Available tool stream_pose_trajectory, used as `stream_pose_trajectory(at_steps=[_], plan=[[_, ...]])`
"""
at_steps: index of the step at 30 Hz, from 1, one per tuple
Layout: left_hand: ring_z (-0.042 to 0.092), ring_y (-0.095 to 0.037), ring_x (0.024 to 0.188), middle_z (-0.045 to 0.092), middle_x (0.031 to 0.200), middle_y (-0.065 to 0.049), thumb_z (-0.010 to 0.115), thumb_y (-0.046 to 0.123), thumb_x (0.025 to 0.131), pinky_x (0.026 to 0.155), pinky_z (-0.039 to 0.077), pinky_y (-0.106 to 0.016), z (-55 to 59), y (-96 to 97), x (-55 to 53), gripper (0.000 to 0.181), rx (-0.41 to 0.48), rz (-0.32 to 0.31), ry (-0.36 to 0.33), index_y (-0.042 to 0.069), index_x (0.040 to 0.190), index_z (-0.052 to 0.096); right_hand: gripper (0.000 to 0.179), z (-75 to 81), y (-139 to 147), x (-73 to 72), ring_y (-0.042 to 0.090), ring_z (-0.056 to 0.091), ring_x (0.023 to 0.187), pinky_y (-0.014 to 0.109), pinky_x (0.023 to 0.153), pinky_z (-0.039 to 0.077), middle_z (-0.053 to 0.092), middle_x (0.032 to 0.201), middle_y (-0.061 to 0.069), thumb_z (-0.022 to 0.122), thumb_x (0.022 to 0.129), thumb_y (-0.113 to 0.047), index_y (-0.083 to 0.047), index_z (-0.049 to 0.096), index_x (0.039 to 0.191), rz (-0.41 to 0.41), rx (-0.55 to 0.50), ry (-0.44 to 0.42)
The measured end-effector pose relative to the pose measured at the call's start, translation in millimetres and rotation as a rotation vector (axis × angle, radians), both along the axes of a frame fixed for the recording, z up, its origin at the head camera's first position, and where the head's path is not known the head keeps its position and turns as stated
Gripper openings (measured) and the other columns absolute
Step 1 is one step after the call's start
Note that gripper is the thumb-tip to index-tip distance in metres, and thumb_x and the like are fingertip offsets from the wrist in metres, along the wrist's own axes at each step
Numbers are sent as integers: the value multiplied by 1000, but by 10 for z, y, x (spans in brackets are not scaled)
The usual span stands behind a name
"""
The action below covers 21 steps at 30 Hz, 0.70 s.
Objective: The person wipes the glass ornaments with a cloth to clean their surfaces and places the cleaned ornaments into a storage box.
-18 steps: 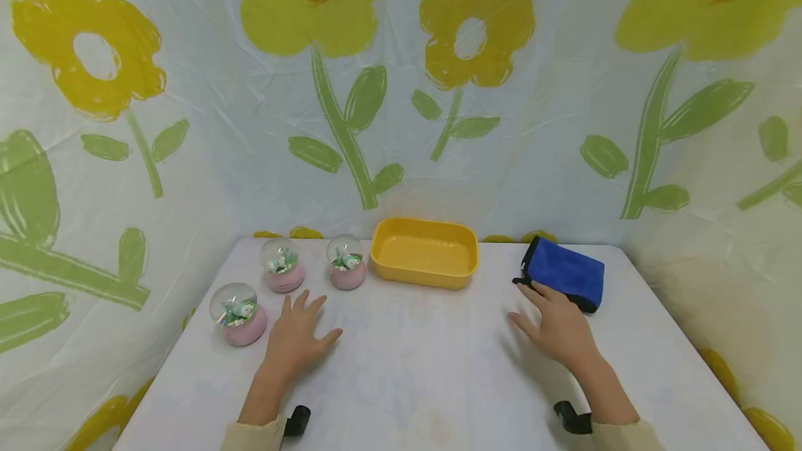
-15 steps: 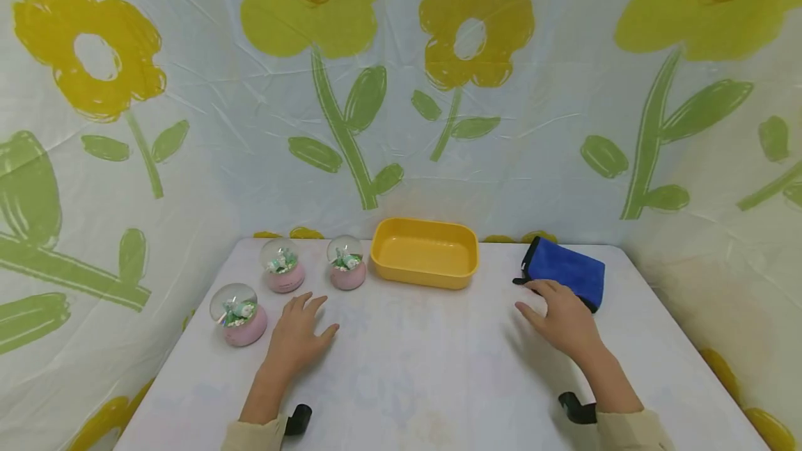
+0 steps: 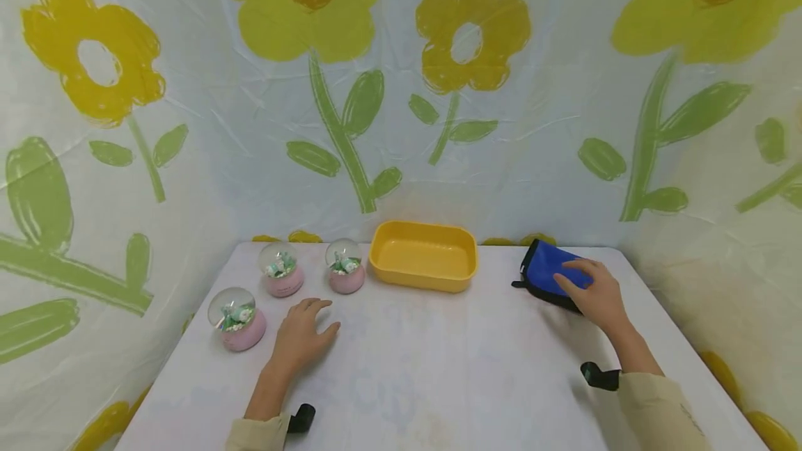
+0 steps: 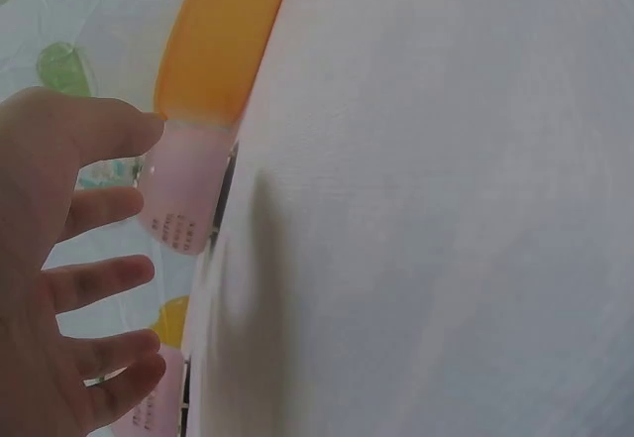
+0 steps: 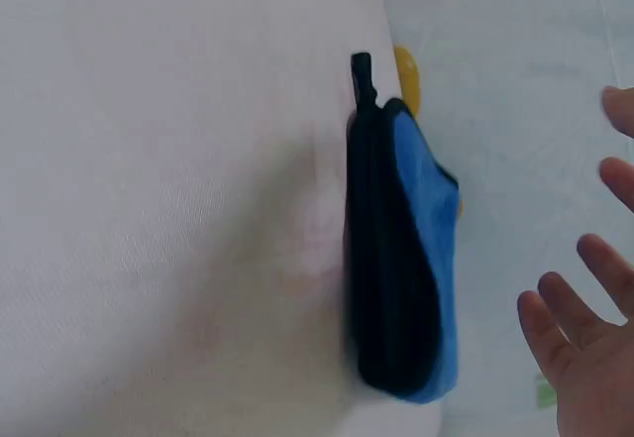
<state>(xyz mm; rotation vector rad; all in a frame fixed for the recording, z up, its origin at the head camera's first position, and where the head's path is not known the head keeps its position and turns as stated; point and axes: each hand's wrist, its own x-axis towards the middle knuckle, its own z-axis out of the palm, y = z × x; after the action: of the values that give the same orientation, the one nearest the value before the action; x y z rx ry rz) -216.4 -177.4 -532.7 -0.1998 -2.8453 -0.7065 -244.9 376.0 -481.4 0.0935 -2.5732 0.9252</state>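
A blue zip pouch with black edging and a small black pull tab lies at the right rear of the white table. Above its right part hovers my right hand, fingers loosely bent; the right wrist view has the pouch standing apart from the fingertips. Over the table at left hangs my left hand, fingers spread and relaxed, holding nothing. Near it stand three snow globes with pink bases: one to its left, one behind, and one closer to the tray.
A yellow rectangular tray stands at the back middle of the table. A flower-printed cloth hangs behind and along both sides. Dark devices are strapped at both wrists.
My right hand has moved right and slightly forward, from the pouch's front left to over its right part. The left hand has shifted only slightly. Pouch, globes and tray stay in place.
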Motion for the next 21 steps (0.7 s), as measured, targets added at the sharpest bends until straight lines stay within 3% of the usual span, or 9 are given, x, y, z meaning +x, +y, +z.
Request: stream_pose_trajectory(at_steps=[3, 8, 11, 14, 16, 18, 21], plan=[[52, -32, 119, 58, 126, -9, 73, 37, 84, 98, 41, -52, 6, 7, 4, 45, 37, 16, -24, 14, 123, 65, 45, -30, 107, -7, 44, 45, 119, 49, 88, 44, 47, 133, 24, 68, 91, -32, 1, 61, 122, -78, -118, -23], [53, -31, 118, 59, 126, -8, 73, 35, 84, 98, 42, -52, 15, 29, -6, 44, 76, 3, -12, 15, 122, 66, 50, -103, 264, -3, 48, 41, 122, 59, 94, 36, 43, 136, 29, 67, 92, -32, 5, 59, 125, -199, -220, -50], [52, -30, 119, 58, 126, -6, 73, 35, 85, 98, 42, -50, 23, 30, -36, 43, 84, -1, -7, 15, 122, 65, 54, -172, 337, -34, 48, 40, 122, 60, 97, 34, 43, 139, 29, 67, 91, -35, 4, 58, 127, -282, -263, -89], [52, -30, 120, 58, 127, -7, 72, 34, 86, 99, 42, -49, 51, 44, -74, 42, 121, -7, -16, 15, 123, 65, 60, -205, 398, -67, 45, 43, 121, 53, 91, 41, 41, 142, 28, 67, 90, -41, 2, 56, 131, -341, -311, -165], [52, -30, 120, 57, 128, -8, 71, 33, 87, 99, 42, -50, 61, 54, -87, 43, 151, -14, -27, 14, 124, 64, 65, -208, 417, -67, 44, 46, 117, 50, 84, 43, 38, 144, 28, 66, 89, -44, 1, 52, 135, -360, -323, -221], [51, -30, 121, 57, 128, -8, 71, 33, 87, 99, 42, -50, 55, 60, -91, 44, 173, -7, -36, 13, 125, 63, 70, -206, 415, -54, 45, 44, 120, 51, 87, 44, 33, 147, 29, 65, 90, -46, 1, 48, 139, -358, -337, -282], [51, -31, 121, 57, 128, -10, 71, 31, 87, 99, 41, -51, 57, 62, -101, 45, 211, 5, -43, 11, 126, 62, 75, -221, 391, -31, 47, 33, 132, 59, 100, 36, 24, 152, 30, 64, 90, -47, 2, 42, 142, -352, -366, -339]])
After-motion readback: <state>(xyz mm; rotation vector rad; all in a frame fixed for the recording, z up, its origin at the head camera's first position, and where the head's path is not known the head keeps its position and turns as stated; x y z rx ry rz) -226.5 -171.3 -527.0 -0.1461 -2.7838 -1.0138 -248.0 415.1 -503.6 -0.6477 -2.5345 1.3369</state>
